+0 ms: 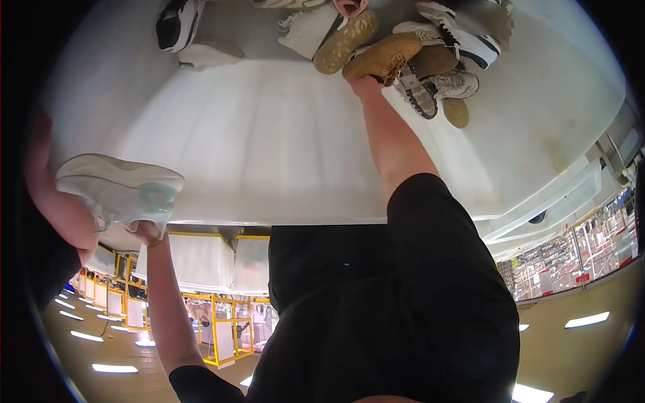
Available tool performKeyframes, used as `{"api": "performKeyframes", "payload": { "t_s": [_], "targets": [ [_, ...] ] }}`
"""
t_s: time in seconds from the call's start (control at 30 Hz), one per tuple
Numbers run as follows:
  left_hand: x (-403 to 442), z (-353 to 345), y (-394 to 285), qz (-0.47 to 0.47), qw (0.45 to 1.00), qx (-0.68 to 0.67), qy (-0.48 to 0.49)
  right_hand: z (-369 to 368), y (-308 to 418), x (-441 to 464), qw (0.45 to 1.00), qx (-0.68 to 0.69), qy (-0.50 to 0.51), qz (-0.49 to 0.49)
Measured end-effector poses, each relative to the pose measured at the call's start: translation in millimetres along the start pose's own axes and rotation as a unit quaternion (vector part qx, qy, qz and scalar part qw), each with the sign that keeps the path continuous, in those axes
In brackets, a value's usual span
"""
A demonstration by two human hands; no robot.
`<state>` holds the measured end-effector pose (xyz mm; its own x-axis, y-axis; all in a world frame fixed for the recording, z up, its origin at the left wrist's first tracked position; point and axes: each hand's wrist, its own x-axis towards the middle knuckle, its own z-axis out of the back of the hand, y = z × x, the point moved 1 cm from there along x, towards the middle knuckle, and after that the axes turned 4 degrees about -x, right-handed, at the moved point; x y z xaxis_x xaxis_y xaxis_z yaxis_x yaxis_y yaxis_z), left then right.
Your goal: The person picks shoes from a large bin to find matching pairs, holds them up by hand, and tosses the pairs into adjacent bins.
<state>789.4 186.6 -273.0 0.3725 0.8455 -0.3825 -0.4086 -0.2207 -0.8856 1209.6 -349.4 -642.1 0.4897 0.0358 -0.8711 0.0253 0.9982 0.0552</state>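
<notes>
A white shoe with a pale green heel patch (pixel 121 186) is at the left, over the edge of a large white bin. My left hand (pixel 149 232) holds it at its opening, fingers partly hidden by the shoe. My right hand (pixel 366 86) reaches far into the bin and grips a tan lace-up shoe (pixel 383 57); most of its fingers are hidden behind that shoe. Beside the tan shoe lie a brown patterned sole (pixel 347 42), a grey-and-black sole (pixel 418 96) and a white lace-up sneaker (pixel 457 84).
The white bin wall (pixel 269 154) spans the middle. A black-and-white shoe (pixel 177 25) lies at the upper left, several more shoes at the upper right. Another person's bare arm (pixel 67 215) is close at the left. Yellow-framed racks (pixel 213 329) stand lower left.
</notes>
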Motion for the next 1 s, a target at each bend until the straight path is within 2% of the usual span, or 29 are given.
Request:
{"api": "performKeyframes", "payload": {
  "t_s": [0.07, 0.17, 0.2, 0.23, 0.3, 0.33, 0.37, 0.4, 0.43, 0.47, 0.5, 0.53, 0.57, 0.63, 0.7, 0.77, 0.83, 0.93, 0.97, 1.0],
  "targets": [
    [-1.7, 3.5, 1.6, -0.005, 1.0, 0.011, 0.01, 25.5, 49.6, -28.0, 0.959, 0.146, -0.053, -0.237],
    [3.2, -6.6, -1.9, -0.022, 0.999, 0.014, 0.027, 43.5, 119.6, -70.9, 0.953, 0.177, -0.127, -0.212],
    [5.3, -10.9, -4.4, -0.028, 0.999, 0.014, 0.033, 47.8, 135.6, -86.3, 0.939, 0.254, -0.14, -0.186],
    [6.5, -20.1, -9.3, -0.031, 0.999, 0.009, 0.036, 43.6, 147.7, -93.1, 0.943, 0.261, -0.166, -0.121],
    [5.4, -38.4, -19.0, 0.081, 0.982, -0.149, -0.08, 41.7, 179.2, -114.1, 0.934, 0.305, -0.181, -0.046],
    [6.4, -29.5, -14.0, 0.081, 0.982, -0.15, -0.078, 40.5, 190.8, -123.3, 0.928, 0.329, -0.176, 0.017],
    [7.4, -20.3, -9.6, 0.043, 0.996, -0.005, -0.073, 40.6, 199.5, -128.9, 0.945, 0.299, -0.122, 0.059],
    [7.6, -19.2, -8.5, 0.022, 0.995, 0.066, -0.069, 30.5, 209.6, -140.8, 0.942, 0.21, -0.236, 0.113],
    [7.5, -22.5, -10.3, 0.002, 0.988, 0.138, -0.067, 42.1, 210.2, -145.6, 0.942, 0.21, -0.238, 0.114],
    [6.1, -25.2, -12.2, -0.012, 0.985, 0.16, -0.065, 53.4, 211.7, -145.8, 0.948, 0.252, -0.094, 0.172],
    [4.1, -30.0, -15.9, -0.018, 0.983, 0.172, -0.064, 61.6, 209.8, -149.4, 0.93, 0.288, 0.053, 0.224],
    [2.0, -34.6, -19.3, -0.025, 0.981, 0.184, -0.063, 57.8, 198.7, -150.7, 0.905, 0.333, 0.039, 0.263],
    [-0.1, -39.1, -21.5, -0.002, 0.99, 0.112, -0.087, 56.5, 188.5, -144.8, 0.905, 0.334, 0.04, 0.262],
    [-1.5, -44.1, -23.4, 0.022, 0.993, 0.04, -0.113, 33.5, 156.5, -107.2, 0.941, 0.284, 0.01, 0.184],
    [-5.7, -40.7, -26.1, 0.065, 0.989, -0.051, -0.127, 26.6, 114.7, -73.4, 0.97, 0.235, -0.022, 0.062],
    [-7.4, -35.4, -26.7, 0.121, 0.973, -0.136, -0.139, 23.4, 69.3, -46.3, 0.978, 0.206, -0.008, -0.018],
    [-5.6, -27.7, -24.9, 0.176, 0.949, -0.206, -0.158, 11.0, 26.4, -11.2, 0.991, 0.132, -0.004, -0.029],
    [-9.2, -17.3, -21.7, 0.177, 0.956, -0.18, -0.151, 8.4, 4.1, 21.1, 0.995, 0.101, -0.004, -0.024],
    [-12.1, -12.3, -23.0, 0.175, 0.958, -0.169, -0.15, 2.6, 4.0, 30.6, 0.996, 0.081, -0.039, 0.018],
    [-16.5, -8.6, -25.7, 0.173, 0.96, -0.16, -0.15, 7.5, 8.7, 37.8, 0.992, 0.119, -0.007, 0.033]
  ]
}}
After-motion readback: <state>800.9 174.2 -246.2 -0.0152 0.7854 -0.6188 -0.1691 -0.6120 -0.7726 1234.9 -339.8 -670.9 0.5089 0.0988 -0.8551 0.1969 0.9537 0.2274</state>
